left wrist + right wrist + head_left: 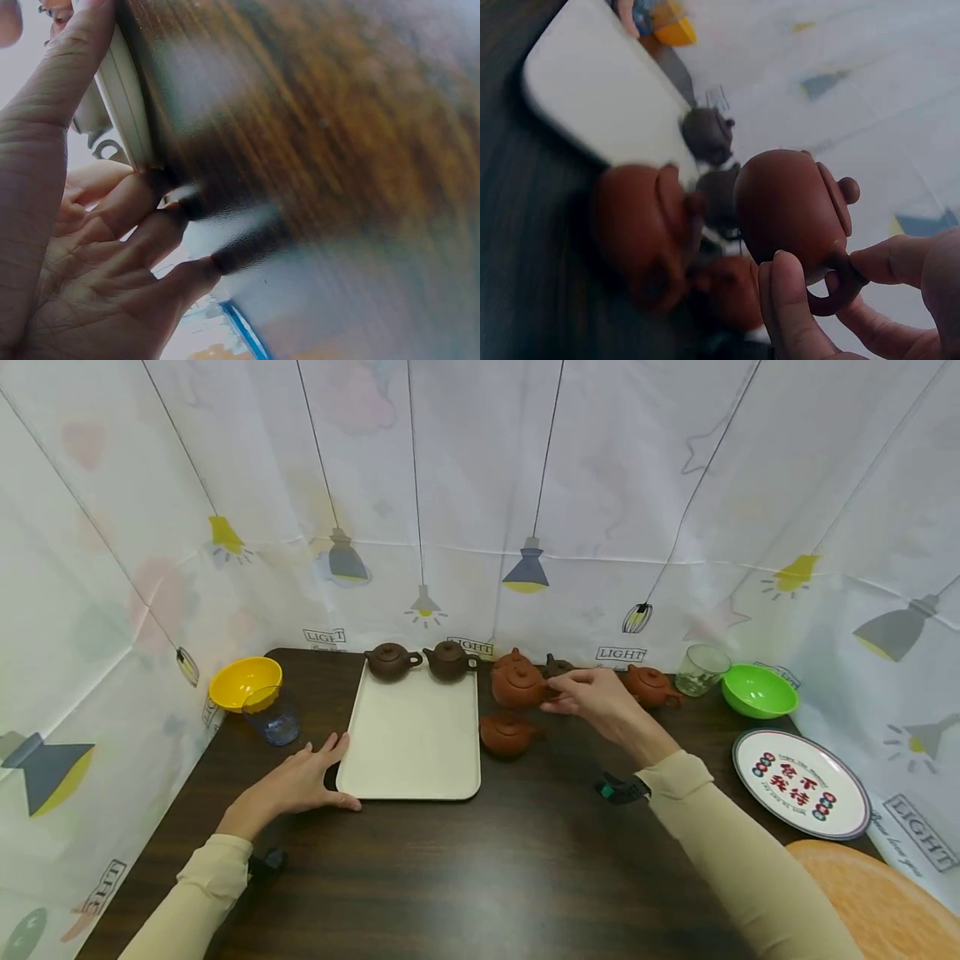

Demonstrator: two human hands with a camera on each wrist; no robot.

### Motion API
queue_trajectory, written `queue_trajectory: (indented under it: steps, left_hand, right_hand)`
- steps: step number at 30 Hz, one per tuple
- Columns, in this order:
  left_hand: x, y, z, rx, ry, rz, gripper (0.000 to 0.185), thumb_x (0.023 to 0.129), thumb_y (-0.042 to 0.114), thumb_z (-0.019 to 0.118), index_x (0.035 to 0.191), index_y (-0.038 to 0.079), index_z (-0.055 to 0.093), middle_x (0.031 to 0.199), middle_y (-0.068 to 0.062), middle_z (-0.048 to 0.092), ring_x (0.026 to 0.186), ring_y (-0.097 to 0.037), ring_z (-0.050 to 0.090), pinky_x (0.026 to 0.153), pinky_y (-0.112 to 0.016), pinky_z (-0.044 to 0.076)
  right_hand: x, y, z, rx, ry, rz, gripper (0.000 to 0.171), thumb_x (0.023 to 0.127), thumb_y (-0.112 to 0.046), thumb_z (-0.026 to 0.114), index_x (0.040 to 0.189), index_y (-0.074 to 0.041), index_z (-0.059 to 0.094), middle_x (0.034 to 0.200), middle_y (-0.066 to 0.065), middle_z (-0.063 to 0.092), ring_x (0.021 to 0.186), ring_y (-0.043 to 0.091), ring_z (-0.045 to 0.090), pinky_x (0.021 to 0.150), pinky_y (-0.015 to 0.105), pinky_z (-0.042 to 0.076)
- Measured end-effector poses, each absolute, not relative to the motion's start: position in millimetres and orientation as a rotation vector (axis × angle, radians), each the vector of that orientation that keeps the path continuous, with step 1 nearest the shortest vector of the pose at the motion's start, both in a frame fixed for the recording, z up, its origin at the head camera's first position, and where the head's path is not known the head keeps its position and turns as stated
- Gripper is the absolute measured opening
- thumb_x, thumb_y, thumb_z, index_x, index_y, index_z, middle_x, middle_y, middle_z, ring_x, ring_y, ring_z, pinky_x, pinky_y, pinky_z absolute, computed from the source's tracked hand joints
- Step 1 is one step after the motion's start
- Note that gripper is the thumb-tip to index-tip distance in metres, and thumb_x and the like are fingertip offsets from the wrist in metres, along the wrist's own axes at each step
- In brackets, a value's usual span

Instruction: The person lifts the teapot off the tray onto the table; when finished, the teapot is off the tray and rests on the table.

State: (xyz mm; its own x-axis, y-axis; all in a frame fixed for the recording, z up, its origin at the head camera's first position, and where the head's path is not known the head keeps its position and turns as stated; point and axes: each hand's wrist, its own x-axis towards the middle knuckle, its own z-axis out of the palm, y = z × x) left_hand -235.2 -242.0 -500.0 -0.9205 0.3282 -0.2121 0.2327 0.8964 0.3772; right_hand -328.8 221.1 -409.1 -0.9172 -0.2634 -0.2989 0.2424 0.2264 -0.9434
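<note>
On the dark wooden desk (465,868), walled by a lamp-printed curtain (600,485), the right hand (596,700) pinched the handle of a red teapot (517,685) near the back edge, beside the tray (412,735). The left hand (296,783) lay spread flat against the tray's near left corner.

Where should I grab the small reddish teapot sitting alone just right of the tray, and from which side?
Take the small reddish teapot by its handle, which seems to point right toward the right hand; come in from the right. The tray edge crowds its left side, and the lid knob looks too small for a firm pinch. The right hand already pinches the larger teapot by its handle loop.
</note>
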Motion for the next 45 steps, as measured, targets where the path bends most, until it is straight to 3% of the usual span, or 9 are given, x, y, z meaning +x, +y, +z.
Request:
queue_trajectory:
  steps: [9,17,22,27,30,36,40,45]
  left_hand:
    - [-237.3,-246.7,-496.8,0.424,2.789,0.501,0.124,0.085,0.069,0.081,0.168,-0.004,0.025,0.168,-0.039,0.028,0.141,-0.078,0.034,0.115,-0.078,0.037]
    - [-237.0,-248.1,-497.9,0.416,2.789,0.504,0.123,0.085,0.068,0.081,0.168,-0.004,0.025,0.168,-0.039,0.027,0.141,-0.078,0.033,0.115,-0.077,0.038]
    - [-237.9,-248.2,-498.7,0.421,2.787,0.499,0.124,0.085,0.07,0.08,0.168,-0.004,0.025,0.168,-0.039,0.027,0.141,-0.078,0.034,0.115,-0.077,0.038]
    - [-237.6,-249.0,-499.5,0.412,2.788,0.493,0.124,0.085,0.07,0.08,0.168,-0.004,0.025,0.168,-0.039,0.026,0.141,-0.078,0.033,0.115,-0.078,0.038]
    - [-237.1,-248.8,-500.2,0.412,2.783,0.508,0.124,0.085,0.07,0.08,0.168,-0.003,0.024,0.169,-0.038,0.026,0.141,-0.078,0.033,0.115,-0.078,0.037]
    - [-235.8,-247.4,-502.6,0.443,2.795,0.511,0.124,0.084,0.069,0.081,0.168,-0.004,0.025,0.168,-0.039,0.027,0.141,-0.077,0.033,0.116,-0.076,0.038]
    - [-235.2,-247.0,-503.6,0.456,2.807,0.505,0.123,0.084,0.067,0.082,0.167,-0.004,0.026,0.167,-0.04,0.029,0.142,-0.076,0.034,0.117,-0.076,0.037]
    - [-236.4,-244.6,-504.3,0.469,2.803,0.516,0.122,0.085,0.067,0.082,0.167,-0.004,0.026,0.167,-0.04,0.028,0.142,-0.075,0.034,0.118,-0.075,0.036]
  right_hand:
    - [-301.0,286.0,-450.2,0.078,2.1,-1.763,0.058,0.113,-0.027,0.056,0.157,0.01,0.044,0.157,0.025,0.046,0.103,0.006,0.078,0.114,0.037,0.054]
    - [-300.8,296.9,-476.7,0.128,2.059,-1.813,0.057,0.112,-0.021,0.059,0.153,0.016,0.045,0.129,0.013,0.062,0.098,0.01,0.08,0.098,0.028,0.062]
    - [-300.0,293.7,-482.1,0.128,2.082,-1.81,0.054,0.113,-0.018,0.056,0.152,0.017,0.045,0.128,0.02,0.064,0.096,0.014,0.08,0.094,0.031,0.065]
    - [-303.3,290.6,-468.5,0.057,2.312,-1.48,0.052,0.112,-0.028,0.057,0.147,0.012,0.053,0.125,0.03,0.074,0.086,0.021,0.083,0.078,0.037,0.068]
    - [-307.4,290.8,-448.1,-0.023,2.457,-1.165,0.057,0.112,-0.036,0.058,0.146,0.01,0.054,0.116,0.029,0.078,0.075,0.024,0.083,0.068,0.04,0.067]
    - [-322.4,268.9,-390.6,-0.226,2.643,-0.796,0.057,0.112,-0.038,0.056,0.144,0.009,0.057,0.117,0.028,0.077,0.069,0.026,0.081,0.065,0.041,0.066]
    - [-340.9,229.8,-368.3,-0.327,2.668,-0.887,0.05,0.112,-0.033,0.056,0.143,0.005,0.06,0.115,0.027,0.078,0.069,0.022,0.08,0.063,0.036,0.065]
    - [-374.0,173.9,-374.2,-0.258,2.359,-1.293,0.055,0.113,-0.036,0.053,0.156,-0.003,0.049,0.131,0.027,0.073,0.086,0.022,0.082,0.07,0.03,0.064]
